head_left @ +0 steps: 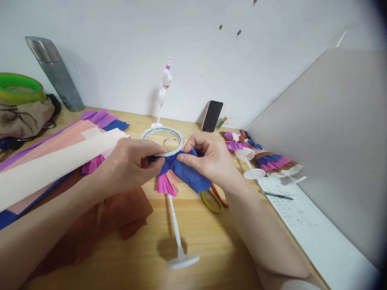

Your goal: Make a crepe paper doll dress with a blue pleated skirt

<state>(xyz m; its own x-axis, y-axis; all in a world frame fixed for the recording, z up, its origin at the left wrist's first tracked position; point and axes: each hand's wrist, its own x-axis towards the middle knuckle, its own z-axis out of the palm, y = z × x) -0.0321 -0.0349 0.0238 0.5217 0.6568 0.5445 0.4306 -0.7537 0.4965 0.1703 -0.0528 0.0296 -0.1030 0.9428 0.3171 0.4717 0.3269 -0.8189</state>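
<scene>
Crinkles against smooth grain

From here, the blue crepe strip [193, 175] looks like matt, finely wrinkled paper, and the pink ruffle [165, 185] below is pleated paper too. The white stand [183, 262] is smooth plastic with a faint sheen. The tape roll [181, 141] looks smooth and printed inside. Rust-brown crepe sheets [136, 213] look thin and dull. The tabletop [214, 245] is pale grained wood, softly glossy. The flask [60, 78] is shiny metal at its top; the phone [213, 116] is dark and glassy; the bag [24, 119] is rumpled matt cloth.
</scene>
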